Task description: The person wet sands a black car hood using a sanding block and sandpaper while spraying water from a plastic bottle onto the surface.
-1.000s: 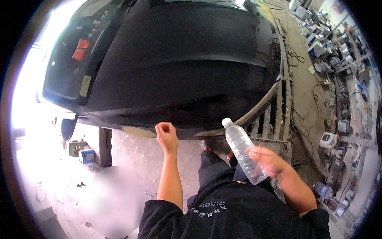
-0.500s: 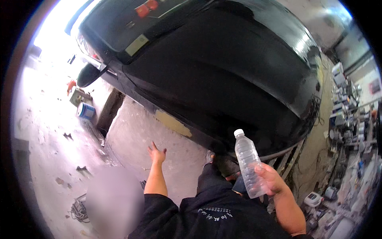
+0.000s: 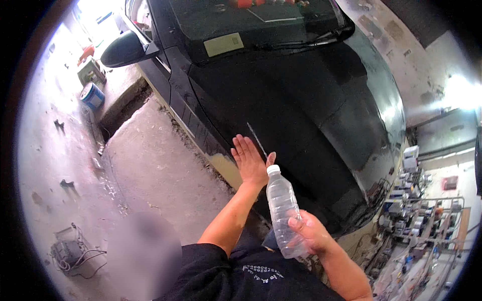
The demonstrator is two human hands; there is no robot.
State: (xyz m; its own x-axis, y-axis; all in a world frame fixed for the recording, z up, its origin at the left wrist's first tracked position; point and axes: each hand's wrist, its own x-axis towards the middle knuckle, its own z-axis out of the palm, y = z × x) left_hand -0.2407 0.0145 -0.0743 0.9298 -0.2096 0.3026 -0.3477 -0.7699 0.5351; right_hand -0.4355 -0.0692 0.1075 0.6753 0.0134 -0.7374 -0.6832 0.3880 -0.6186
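My right hand (image 3: 312,233) is wrapped round the lower part of a clear plastic bottle (image 3: 282,200) with a white cap, tilted with its cap toward the car. From near the cap, a thin whitish streak (image 3: 257,138), which looks like a jet of water, runs out over the black car hood (image 3: 301,115). My left hand (image 3: 249,159) is open, fingers stretched out, over the hood's near side edge beside the cap. Whether its palm touches the car cannot be made out. A patch of tan filler (image 3: 226,168) shows on the fender just below that hand.
A side mirror (image 3: 123,49) juts from the car at the upper left. On the left stand a blue-and-white bucket (image 3: 92,95) and a boxy machine (image 3: 90,71). A coil of cable (image 3: 70,256) lies at lower left. Shelves with cans (image 3: 401,220) line the right.
My left hand has moved right and forward, from above the floor to over the hood's edge. The bottle has shifted left, and a streak now shows beyond its cap. The view has turned.
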